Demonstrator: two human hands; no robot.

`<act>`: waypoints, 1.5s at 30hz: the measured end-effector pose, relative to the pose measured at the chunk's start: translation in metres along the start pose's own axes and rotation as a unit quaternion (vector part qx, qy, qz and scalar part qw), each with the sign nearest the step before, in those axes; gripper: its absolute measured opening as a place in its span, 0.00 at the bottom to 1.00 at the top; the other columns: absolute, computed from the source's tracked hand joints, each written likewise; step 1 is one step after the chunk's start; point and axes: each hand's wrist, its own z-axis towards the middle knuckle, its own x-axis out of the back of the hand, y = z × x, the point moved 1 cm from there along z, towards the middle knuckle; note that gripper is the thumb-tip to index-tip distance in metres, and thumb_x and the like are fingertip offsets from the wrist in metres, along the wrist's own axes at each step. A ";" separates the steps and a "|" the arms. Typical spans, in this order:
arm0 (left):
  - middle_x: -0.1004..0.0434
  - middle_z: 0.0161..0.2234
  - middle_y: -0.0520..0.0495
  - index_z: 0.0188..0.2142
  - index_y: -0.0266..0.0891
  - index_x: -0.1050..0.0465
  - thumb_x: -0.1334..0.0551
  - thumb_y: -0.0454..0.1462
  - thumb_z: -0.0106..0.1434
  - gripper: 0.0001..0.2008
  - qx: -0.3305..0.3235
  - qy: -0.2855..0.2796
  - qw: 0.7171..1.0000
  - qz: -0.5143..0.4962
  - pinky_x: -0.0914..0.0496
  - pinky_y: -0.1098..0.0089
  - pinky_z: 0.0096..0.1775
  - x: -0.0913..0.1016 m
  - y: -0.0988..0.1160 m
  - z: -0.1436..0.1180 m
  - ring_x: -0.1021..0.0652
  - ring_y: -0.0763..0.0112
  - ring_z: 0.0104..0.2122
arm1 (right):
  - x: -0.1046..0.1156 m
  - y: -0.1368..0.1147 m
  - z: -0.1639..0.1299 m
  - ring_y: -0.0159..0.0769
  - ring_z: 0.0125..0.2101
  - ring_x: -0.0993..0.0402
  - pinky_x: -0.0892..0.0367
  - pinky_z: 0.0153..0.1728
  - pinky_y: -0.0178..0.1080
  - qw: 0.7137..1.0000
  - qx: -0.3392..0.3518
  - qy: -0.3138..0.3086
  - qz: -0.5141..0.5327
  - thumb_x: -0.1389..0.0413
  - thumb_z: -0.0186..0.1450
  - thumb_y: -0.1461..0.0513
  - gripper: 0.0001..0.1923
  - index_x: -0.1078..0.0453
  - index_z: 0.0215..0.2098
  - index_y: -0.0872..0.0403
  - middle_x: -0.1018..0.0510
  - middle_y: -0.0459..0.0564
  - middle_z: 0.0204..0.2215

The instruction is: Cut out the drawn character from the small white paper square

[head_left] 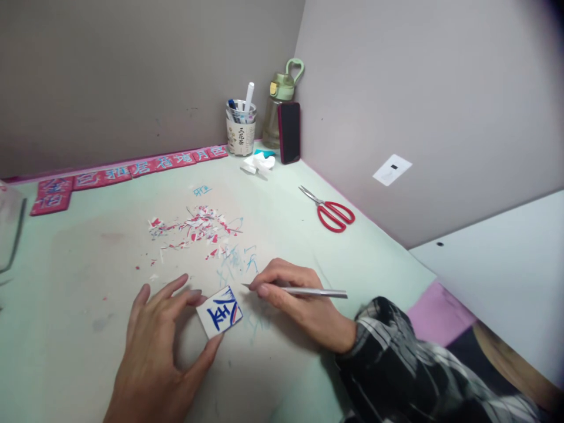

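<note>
Pale tabletop (275,200), left fingers (206,356) pinching one marked block (220,312), right fingers (274,295) gripping one knife (315,291) (one pair of scissors (319,201) beyond)

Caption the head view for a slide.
Left hand grips a white tile bearing a blue character; right hand holds a craft knife beside it, red-and-white shavings beyond.

Scraps (203,222), scissors (325,204) on table (282,226)

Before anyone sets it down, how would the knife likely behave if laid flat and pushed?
The knife would probably roll, since its handle looks slim and rod-like. It should stay stiff: the handle runs straight out past the right hand. Its pointed tip looks thin, so it may be fragile.
</note>
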 end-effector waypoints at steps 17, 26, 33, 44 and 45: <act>0.25 0.48 0.35 0.52 0.38 0.37 0.40 0.54 0.66 0.25 -0.019 -0.067 0.997 0.034 0.49 0.38 0.65 -0.010 -0.004 -0.006 0.30 0.43 0.57 | -0.026 -0.002 -0.011 0.27 0.24 0.41 0.44 0.24 0.32 0.991 -0.131 -0.006 0.031 0.39 0.61 0.62 0.10 0.35 0.26 0.54 0.33 0.40 0.22; 0.28 0.60 0.37 0.65 0.42 0.46 0.38 0.58 0.63 0.39 -0.016 -0.116 0.992 0.036 0.48 0.42 0.67 -0.007 -0.014 -0.006 0.32 0.44 0.63 | -0.024 0.002 -0.010 0.27 0.22 0.46 0.48 0.23 0.33 0.993 -0.111 0.019 -0.035 0.40 0.63 0.62 0.10 0.37 0.26 0.52 0.38 0.37 0.21; 0.37 0.68 0.45 0.70 0.45 0.52 0.45 0.42 0.69 0.32 -0.059 -0.173 0.983 0.014 0.50 0.50 0.70 -0.001 -0.020 0.001 0.42 0.58 0.70 | -0.022 0.003 -0.011 0.28 0.23 0.43 0.46 0.24 0.34 0.992 -0.117 0.038 -0.006 0.40 0.63 0.61 0.10 0.37 0.27 0.52 0.36 0.39 0.22; 0.23 0.53 0.39 0.68 0.46 0.51 0.31 0.55 0.55 0.49 -0.005 -0.153 0.988 0.015 0.49 0.35 0.67 0.008 -0.021 -0.005 0.25 0.42 0.57 | -0.021 -0.002 -0.012 0.29 0.25 0.41 0.44 0.25 0.35 0.988 -0.143 0.044 0.040 0.40 0.61 0.61 0.08 0.36 0.28 0.52 0.33 0.40 0.24; 0.26 0.58 0.38 0.68 0.47 0.50 0.33 0.52 0.58 0.45 -0.009 -0.157 0.988 0.008 0.47 0.36 0.67 0.013 -0.027 -0.004 0.29 0.42 0.62 | -0.022 -0.003 -0.012 0.29 0.25 0.41 0.44 0.25 0.35 0.988 -0.143 0.046 0.036 0.41 0.61 0.61 0.08 0.36 0.28 0.52 0.34 0.40 0.23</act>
